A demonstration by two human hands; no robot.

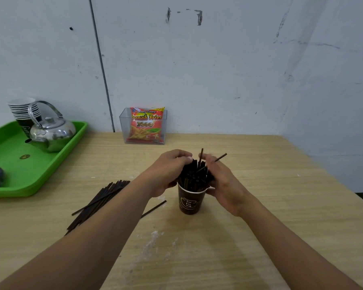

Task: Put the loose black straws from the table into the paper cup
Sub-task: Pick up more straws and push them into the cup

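Head view, frame centre: left hand (pixel 166 174) and right hand (pixel 224 185), fingers curled around straws (pixel 195 176) bunched in cup (pixel 189 203); loose straws (pixel 96 201) lower left on worktop (pixel 260 227).

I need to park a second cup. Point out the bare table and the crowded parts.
Free: the table right of the paper cup out to its right edge, and the near strip between the forearms. Crowded: the loose straws left of the cup, the green tray far left, and both hands, left hand and right hand, around the cup.

Light: even, soft, fairly bright
Shadows: faint on the tabletop (pixel 260 174)
Glare: highlights on the kettle (pixel 50 132)
Edges: wide-angle bending
Blur: slight at fingers
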